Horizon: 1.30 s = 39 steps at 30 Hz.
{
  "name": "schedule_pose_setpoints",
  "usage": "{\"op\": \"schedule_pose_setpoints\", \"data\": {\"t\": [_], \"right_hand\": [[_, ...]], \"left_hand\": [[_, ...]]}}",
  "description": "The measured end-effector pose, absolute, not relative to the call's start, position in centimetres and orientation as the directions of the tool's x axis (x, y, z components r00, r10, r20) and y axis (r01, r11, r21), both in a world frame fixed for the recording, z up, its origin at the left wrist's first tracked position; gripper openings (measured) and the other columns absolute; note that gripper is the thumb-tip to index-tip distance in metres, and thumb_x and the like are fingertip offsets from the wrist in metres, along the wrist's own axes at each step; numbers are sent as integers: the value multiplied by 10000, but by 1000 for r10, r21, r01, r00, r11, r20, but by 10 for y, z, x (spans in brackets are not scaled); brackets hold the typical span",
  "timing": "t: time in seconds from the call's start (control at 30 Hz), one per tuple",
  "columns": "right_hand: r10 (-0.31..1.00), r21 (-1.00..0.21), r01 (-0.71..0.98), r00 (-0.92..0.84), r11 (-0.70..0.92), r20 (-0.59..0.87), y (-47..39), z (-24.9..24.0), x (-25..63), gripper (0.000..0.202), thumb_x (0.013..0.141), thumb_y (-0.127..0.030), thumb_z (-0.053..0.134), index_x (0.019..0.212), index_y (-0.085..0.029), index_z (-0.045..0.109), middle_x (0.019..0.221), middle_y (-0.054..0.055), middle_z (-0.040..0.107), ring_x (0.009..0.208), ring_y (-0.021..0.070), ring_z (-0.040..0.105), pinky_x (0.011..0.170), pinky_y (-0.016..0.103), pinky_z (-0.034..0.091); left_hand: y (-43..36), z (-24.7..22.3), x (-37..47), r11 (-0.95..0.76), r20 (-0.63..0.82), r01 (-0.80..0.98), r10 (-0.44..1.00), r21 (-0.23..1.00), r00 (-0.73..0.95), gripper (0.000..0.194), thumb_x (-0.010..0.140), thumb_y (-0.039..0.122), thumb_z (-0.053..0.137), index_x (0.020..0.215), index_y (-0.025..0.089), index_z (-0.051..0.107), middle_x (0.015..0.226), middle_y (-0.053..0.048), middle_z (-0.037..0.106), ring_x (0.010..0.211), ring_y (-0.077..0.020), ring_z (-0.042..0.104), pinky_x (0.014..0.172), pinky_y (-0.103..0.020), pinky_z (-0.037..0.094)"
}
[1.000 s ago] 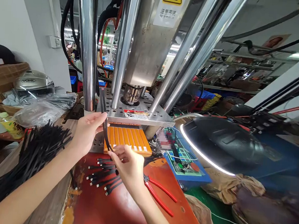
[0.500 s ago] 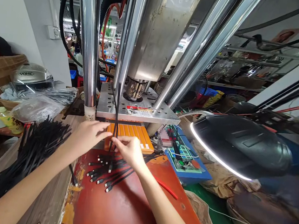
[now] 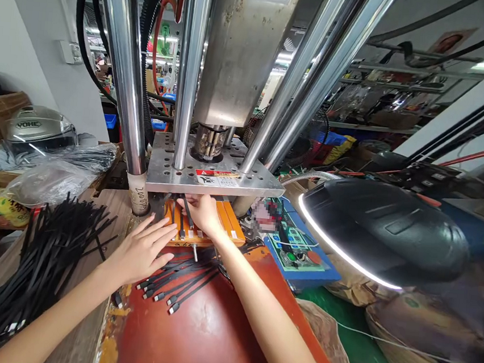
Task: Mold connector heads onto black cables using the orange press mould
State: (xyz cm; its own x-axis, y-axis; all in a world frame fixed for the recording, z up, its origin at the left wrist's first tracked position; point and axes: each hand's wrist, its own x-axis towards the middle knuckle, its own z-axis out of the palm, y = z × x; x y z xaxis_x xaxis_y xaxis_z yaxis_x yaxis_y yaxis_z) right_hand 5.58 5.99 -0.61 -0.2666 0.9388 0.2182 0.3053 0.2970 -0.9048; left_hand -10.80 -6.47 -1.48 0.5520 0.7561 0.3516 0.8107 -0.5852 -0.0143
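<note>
Orange jig (image 3: pixel 227 217) rear hidden under mtl plate (image 3: pixel 248 186), press hsg. (image 3: pixel 241 56) top cut off.

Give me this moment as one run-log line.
left hand: open, by orange block | right hand: at black cable on block | metal plate: above block | lamp: at right

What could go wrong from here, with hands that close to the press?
If the metal plate dropped, it could crush the right hand reaching in at its front edge. Black cables on the orange block might shift if nudged. The left hand could brush the loose cables on the red surface.
</note>
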Motion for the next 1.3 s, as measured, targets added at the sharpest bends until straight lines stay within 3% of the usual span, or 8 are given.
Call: {"op": "schedule_pose_setpoints", "data": {"t": [0.1,0.17,0.23,0.33,0.53,0.67,1.1,1.3], "right_hand": [[872,-781,399,-315,481,375,30,-11,74,195,904,-244,572,1035,-141,675,1066,126,684,942,234,667,900,360,513],[741,-563,485,-492,669,457,3,-17,87,243,952,-249,503,1112,-152,657,1167,126,646,1072,234,614,998,399,442],[633,-322,545,-643,774,431,-19,-21,98,320,976,-289,470,1235,-150,596,1285,131,574,1224,252,506,1080,486,334],[664,-176,647,-671,742,330,-32,-17,103,445,993,-369,403,1397,-187,437,1420,98,438,1384,280,272,1095,658,138],[766,-173,748,-637,641,82,16,6,79,510,1002,-359,255,1476,-172,282,1515,60,251,1419,298,145,1040,745,98],[816,-170,804,-578,570,6,56,11,56,501,993,-318,257,1442,-123,362,1448,137,386,1338,332,337,1054,716,127],[743,-247,705,-658,665,120,71,16,75,421,1018,-294,265,1283,-124,545,1353,123,517,1285,236,437,1105,384,300],[678,-216,654,-733,725,59,27,6,89,511,1014,-364,260,1481,-156,267,1518,79,253,1415,264,183,1105,653,84]], "left_hand": [[-71,-16,-104,-542,362,839,772,-52,522,526,954,421,406,1388,125,428,1417,-74,475,1353,-240,373,1173,-478,207],[-76,-16,-98,-520,358,852,784,-68,507,561,945,464,399,1377,110,444,1420,-90,467,1355,-254,367,1169,-483,201],[-79,-15,-92,-497,362,865,796,-68,486,607,933,507,392,1372,92,450,1424,-109,458,1360,-271,355,1162,-495,207],[-75,-10,-82,-439,369,898,831,-21,415,643,926,538,365,1366,78,457,1405,-122,481,1351,-281,369,1158,-505,212],[-23,-3,-75,-259,276,966,929,7,247,558,970,416,269,1360,68,466,1409,-131,468,1369,-278,338,1166,-519,146],[20,-2,-81,-183,241,982,956,51,166,512,970,371,259,1298,94,538,1343,-155,538,1273,-303,467,1100,-540,270],[71,-1,-96,-236,276,954,944,187,179,366,948,245,323,1188,163,587,1215,-119,634,1139,-274,569,1067,-424,370],[83,-15,-104,-223,250,935,956,276,154,307,925,300,404,1088,154,619,1234,-128,620,1124,-278,570,1058,-409,375]]}}
